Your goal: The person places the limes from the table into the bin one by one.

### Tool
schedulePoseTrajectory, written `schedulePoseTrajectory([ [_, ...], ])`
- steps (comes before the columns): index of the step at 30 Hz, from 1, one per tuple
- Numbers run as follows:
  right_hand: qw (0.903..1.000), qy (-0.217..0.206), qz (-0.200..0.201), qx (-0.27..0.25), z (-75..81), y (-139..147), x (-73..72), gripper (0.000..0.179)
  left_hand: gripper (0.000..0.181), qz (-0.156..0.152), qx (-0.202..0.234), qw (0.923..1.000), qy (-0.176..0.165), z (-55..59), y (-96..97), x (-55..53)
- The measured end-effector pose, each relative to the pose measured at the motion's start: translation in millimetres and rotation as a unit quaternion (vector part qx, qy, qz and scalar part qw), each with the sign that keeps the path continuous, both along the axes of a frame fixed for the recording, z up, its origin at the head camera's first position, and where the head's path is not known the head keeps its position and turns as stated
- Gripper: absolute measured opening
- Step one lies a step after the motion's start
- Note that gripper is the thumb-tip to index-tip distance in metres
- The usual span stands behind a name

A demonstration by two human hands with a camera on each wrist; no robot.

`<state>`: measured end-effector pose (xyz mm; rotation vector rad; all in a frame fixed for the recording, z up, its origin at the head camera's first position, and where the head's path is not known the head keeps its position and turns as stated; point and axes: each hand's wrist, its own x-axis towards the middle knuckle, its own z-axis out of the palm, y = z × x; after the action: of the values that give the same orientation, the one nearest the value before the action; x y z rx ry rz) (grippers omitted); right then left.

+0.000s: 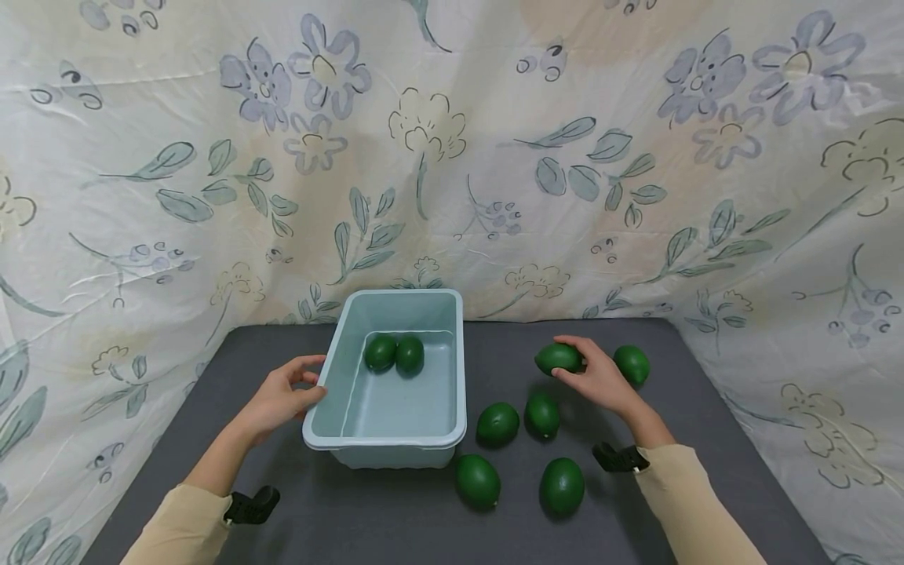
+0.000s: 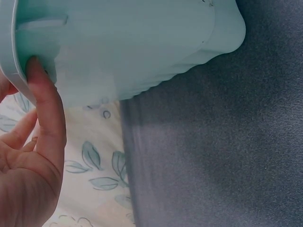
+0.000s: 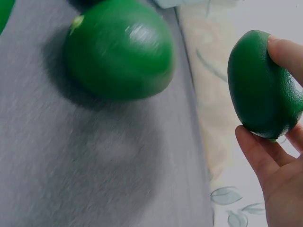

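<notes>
A pale blue-green plastic basin (image 1: 384,442) stands on the dark table, with two green limes (image 1: 410,356) lying together inside near its back. At its left side my left hand (image 1: 286,399) grips the rim. The left wrist view shows one digit of that hand (image 2: 45,137) tucked under the lip against the outer wall. To the right, my right hand (image 1: 600,377) pinches a lime (image 1: 558,359) between thumb and fingers. This lime (image 3: 258,85) appears in the right wrist view against the pale cloth, held by the fingertips.
Several loose limes lie right of the basin: one lime (image 1: 497,424) beside it, another lime (image 1: 542,413) below the right hand, two nearer the front, and one lime (image 1: 632,366) beyond the right wrist. A floral cloth (image 1: 452,173) hangs behind the grey table (image 1: 339,518).
</notes>
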<state>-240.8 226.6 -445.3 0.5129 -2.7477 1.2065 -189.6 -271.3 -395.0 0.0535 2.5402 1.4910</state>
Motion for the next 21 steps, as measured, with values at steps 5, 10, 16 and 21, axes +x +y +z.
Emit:
schedulePoseTrajectory([
  [5,0.9999,0.003,0.003,-0.011,9.2,-11,-3.0,0.060,0.060,0.003,-0.005,1.0000,-0.002,0.0,-0.1,-0.6],
  [10,0.9998,0.003,0.006,-0.020,15.9,-24,-7.6,0.060,0.060,0.000,-0.004,1.0000,-0.001,-0.6,-1.1,-1.2],
  [16,0.9990,0.009,0.018,-0.039,26.4,-38,-10.6,0.059,0.060,-0.002,-0.002,1.0000,0.001,-1.0,-1.5,-1.4],
  [21,0.9989,0.006,0.023,-0.041,36.2,-51,-13.2,0.060,0.060,0.000,-0.003,1.0000,-0.002,-0.7,-1.6,-1.3],
])
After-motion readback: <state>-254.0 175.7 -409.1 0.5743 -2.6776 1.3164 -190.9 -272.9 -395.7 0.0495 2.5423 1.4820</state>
